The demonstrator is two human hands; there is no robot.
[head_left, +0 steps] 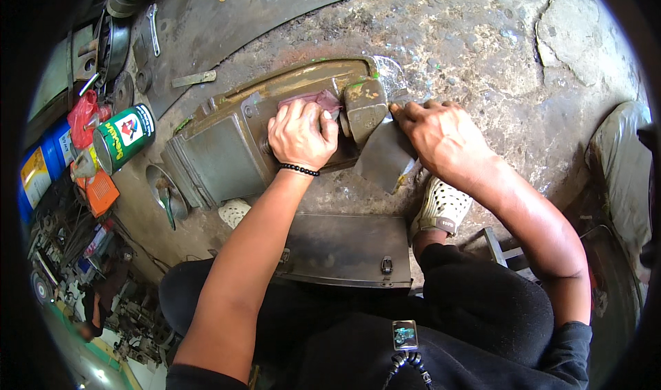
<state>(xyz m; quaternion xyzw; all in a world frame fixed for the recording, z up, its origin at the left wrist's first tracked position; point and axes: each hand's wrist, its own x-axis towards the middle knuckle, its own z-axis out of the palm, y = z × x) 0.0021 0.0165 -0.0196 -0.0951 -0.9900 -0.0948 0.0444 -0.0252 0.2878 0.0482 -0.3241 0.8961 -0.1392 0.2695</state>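
A long olive-brown metal machine part (pixel 258 132), its paint worn, lies on the floor in front of me. My left hand (pixel 303 135) has its fingers curled on top of it, pressing a folded maroon piece (pixel 322 100), either cloth or sandpaper. Beside the raised block (pixel 365 104) at the part's right end is my right hand (pixel 444 134). Its bent fingers pinch the upper edge of a thin grey sheet (pixel 385 157), which hangs tilted against the block. The fingertips of my left hand are partly hidden.
At the left stand a green can (pixel 124 139), a blue bucket (pixel 43 173) and an orange box (pixel 98 192). A bowl (pixel 167 190) with a green-handled tool sits nearby. A wrench (pixel 153 30) and metal strip (pixel 194 79) lie farther off. Close to me is a latched metal box (pixel 344 249).
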